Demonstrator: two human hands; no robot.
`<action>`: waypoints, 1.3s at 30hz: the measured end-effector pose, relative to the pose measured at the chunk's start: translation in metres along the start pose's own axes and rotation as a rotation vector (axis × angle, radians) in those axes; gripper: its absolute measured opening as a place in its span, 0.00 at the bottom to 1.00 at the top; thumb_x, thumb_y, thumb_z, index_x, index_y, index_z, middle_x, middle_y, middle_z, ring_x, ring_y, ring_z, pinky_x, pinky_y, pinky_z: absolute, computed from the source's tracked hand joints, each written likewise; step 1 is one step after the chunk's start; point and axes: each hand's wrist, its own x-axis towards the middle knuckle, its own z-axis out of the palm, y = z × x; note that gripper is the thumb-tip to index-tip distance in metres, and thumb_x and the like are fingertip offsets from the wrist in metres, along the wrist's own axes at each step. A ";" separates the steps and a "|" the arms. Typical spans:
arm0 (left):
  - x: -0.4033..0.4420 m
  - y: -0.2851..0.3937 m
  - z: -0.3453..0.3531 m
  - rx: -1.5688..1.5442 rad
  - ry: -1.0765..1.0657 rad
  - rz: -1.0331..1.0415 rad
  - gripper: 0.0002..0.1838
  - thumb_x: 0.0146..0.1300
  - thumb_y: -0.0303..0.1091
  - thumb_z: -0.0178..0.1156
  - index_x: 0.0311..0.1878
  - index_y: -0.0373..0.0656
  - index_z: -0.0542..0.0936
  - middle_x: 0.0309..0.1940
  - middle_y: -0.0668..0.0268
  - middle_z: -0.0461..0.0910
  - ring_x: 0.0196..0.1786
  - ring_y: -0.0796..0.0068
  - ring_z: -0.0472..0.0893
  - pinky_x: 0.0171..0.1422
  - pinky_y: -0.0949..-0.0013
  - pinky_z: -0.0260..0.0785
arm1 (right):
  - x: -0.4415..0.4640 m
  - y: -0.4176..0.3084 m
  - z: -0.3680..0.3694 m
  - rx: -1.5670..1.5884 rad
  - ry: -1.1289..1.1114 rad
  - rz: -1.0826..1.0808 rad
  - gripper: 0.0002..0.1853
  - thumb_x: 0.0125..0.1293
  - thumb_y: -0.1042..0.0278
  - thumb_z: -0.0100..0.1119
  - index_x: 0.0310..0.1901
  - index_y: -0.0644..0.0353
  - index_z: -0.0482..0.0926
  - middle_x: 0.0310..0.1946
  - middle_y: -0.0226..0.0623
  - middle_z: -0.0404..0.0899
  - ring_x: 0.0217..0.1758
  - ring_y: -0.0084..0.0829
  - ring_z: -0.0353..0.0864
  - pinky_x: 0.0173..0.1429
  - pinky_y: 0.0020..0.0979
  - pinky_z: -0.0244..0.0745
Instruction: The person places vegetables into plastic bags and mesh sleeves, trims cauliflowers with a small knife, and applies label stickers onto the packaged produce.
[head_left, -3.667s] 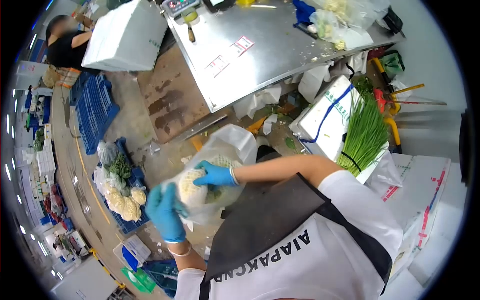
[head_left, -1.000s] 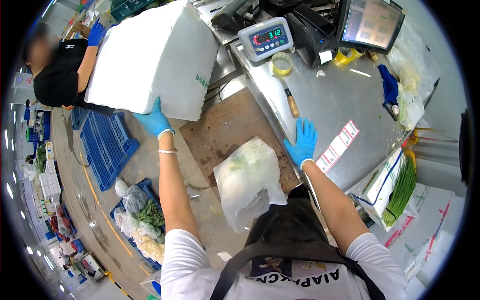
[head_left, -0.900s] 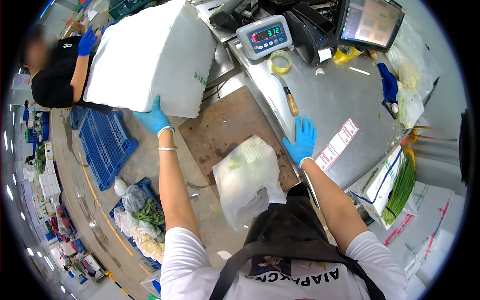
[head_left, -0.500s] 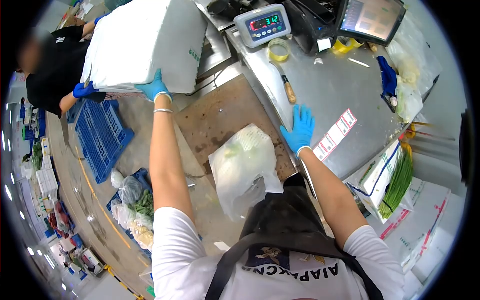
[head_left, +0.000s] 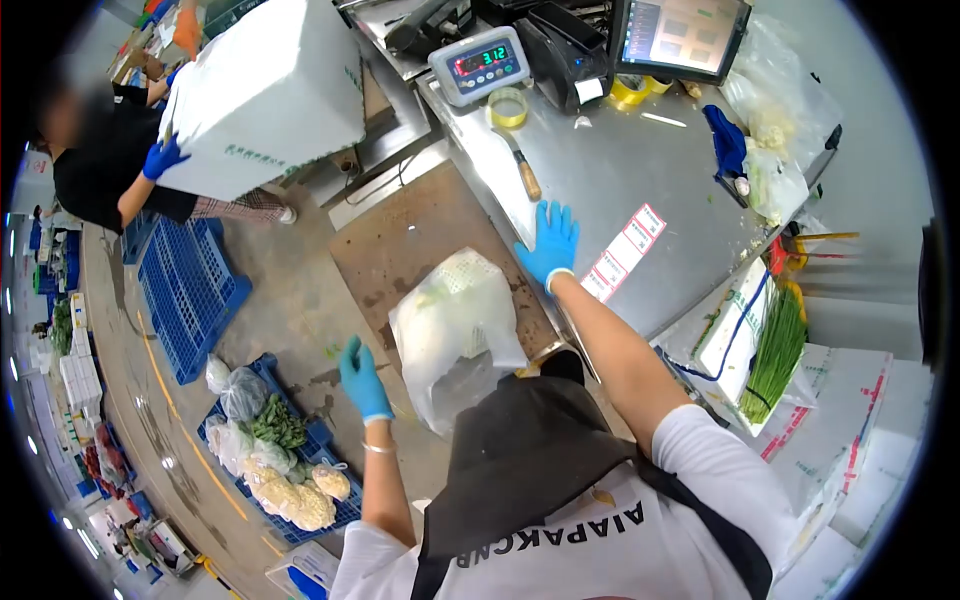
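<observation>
My right hand [head_left: 551, 243], in a light blue glove, lies flat with fingers spread on the steel table [head_left: 610, 180]. A wooden-handled curved knife [head_left: 527, 178] lies just beyond its fingertips, and a strip of red-edged labels [head_left: 625, 252] is to its right. My left hand [head_left: 364, 380], gloved the same way, hangs open in the air and holds nothing. Right of it, a white plastic bag [head_left: 460, 330] with pale green contents rests on the brown platform [head_left: 430, 225]. A large white foam box [head_left: 265, 110] is in another person's blue-gloved hands at the upper left.
A scale display [head_left: 480, 65] reading 3.12, a tape roll [head_left: 507, 107] and a monitor [head_left: 682, 38] stand at the table's back. Blue pallets [head_left: 190, 295] and a blue crate [head_left: 318, 435] of bagged vegetables are on the floor at left. Green stalks [head_left: 775, 355] sit at right.
My left hand has come off the foam box and drawn back toward my body. The box has tilted in the other person's hands. My right hand stays on the table.
</observation>
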 end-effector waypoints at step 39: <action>-0.126 -0.057 0.063 -0.332 -0.577 -0.188 0.28 0.60 0.19 0.50 0.65 0.42 0.68 0.43 0.72 0.70 0.44 0.82 0.69 0.48 0.74 0.68 | -0.183 -0.099 -0.010 0.351 -0.600 -0.716 0.14 0.63 0.55 0.50 0.41 0.52 0.82 0.27 0.46 0.83 0.27 0.45 0.82 0.34 0.44 0.76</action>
